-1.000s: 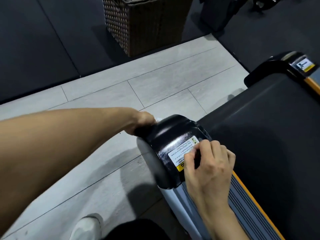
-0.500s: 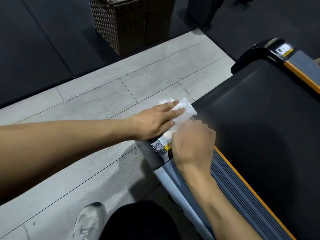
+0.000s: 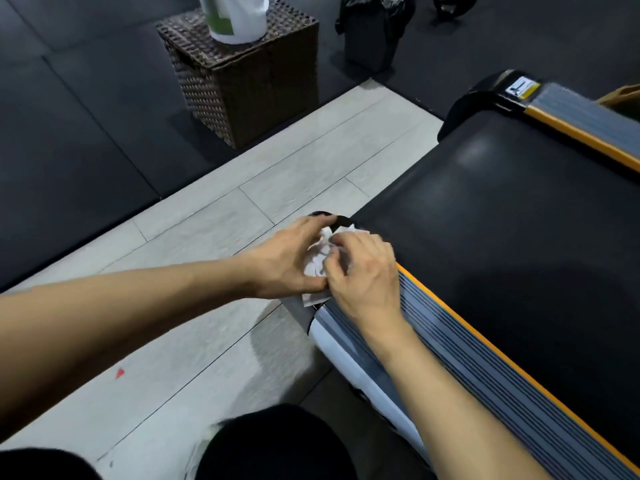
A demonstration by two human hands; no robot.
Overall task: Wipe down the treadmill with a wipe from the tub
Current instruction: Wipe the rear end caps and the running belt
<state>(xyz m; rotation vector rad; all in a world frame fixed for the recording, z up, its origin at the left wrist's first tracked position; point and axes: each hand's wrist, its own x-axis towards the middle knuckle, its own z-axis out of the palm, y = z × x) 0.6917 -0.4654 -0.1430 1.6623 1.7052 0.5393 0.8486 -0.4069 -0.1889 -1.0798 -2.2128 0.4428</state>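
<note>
Item: rear-corner wipe, in progress. Landmark: the treadmill.

Left hand: placed at the treadmill's near rear corner, fingers curled round the wipe, thumb pinching its lower edge.

Wipe: white, crumpled, bunched between both hands on top of the black end cap, a corner hanging over the cap's outer side.

Right hand: set just inboard of the left, fingertips pinching the same wipe, wrist lying over the ribbed grey side rail.

Step judged: the wipe is being regathered or refolded at the corner. Next move judged: a fresh face is to be turned out and drawn along the side rail, with flat pressure needed so the ribs are reached.

Tub: white with green label, stood on a wicker box well beyond the treadmill's rear.

Floor: pale grey planks beside the treadmill, dark matting farther off; a black bin is noted near the box.
</note>
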